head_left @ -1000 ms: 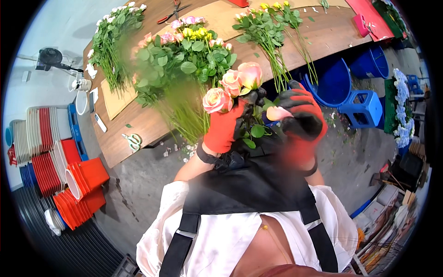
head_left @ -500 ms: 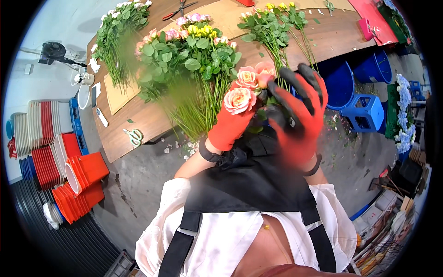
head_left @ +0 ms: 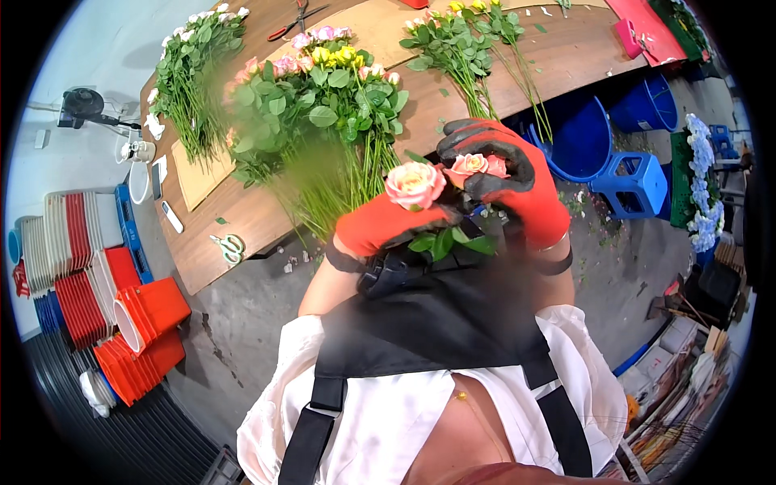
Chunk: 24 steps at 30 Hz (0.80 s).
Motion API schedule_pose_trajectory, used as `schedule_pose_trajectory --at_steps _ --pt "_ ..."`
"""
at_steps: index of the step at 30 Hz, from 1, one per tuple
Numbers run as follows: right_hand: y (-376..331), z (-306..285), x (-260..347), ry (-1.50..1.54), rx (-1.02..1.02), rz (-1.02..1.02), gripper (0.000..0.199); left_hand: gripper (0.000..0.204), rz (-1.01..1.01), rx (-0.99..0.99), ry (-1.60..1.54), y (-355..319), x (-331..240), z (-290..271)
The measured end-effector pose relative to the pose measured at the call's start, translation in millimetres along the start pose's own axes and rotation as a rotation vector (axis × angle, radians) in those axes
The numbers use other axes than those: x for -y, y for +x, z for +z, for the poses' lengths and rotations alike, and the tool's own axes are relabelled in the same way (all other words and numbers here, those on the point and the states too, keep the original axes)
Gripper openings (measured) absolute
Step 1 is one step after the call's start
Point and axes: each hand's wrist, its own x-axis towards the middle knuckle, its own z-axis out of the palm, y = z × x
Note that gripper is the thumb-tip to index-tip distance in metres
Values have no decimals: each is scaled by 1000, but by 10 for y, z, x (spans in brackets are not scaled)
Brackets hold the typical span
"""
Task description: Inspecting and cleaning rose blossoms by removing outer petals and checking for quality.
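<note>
Close in front of my apron are several peach-pink roses (head_left: 415,186) with green leaves (head_left: 444,242) below the blooms. My left hand (head_left: 384,225), in a red glove with dark palm and fingers, is closed around their stems just under the heads. My right hand (head_left: 525,182), gloved the same way, curls its fingers around the right-hand rose blooms (head_left: 470,168), thumb in front and fingers behind. Its fingers partly hide those blooms. Most of the stems are out of sight behind the hands.
A wooden table (head_left: 517,97) ahead bears a large bunch of pink and yellow roses (head_left: 331,105), white roses (head_left: 198,81), a smaller yellow bunch (head_left: 461,48), green-handled scissors (head_left: 228,249) and red-handled shears (head_left: 297,20). Blue buckets (head_left: 578,141) and a blue stool (head_left: 630,186) stand right; orange bins (head_left: 149,315) left.
My right hand has come down and left from spread fingers above the roses to curl around the right-hand blooms. The roses sit slightly lower, and leaves now show beneath them.
</note>
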Motion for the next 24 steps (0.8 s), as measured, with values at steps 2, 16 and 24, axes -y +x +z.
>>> schedule_pose_trajectory --at_steps 2,16,24 --pt "-9 -25 -3 94 41 79 39 31 11 78 22 2 72 -119" --pt "-39 -4 -54 373 -113 153 38 29 -17 -353 -433 281 -104 67" --pt "74 102 27 237 -174 21 46 61 -166 -435 -637 220 -38 190"
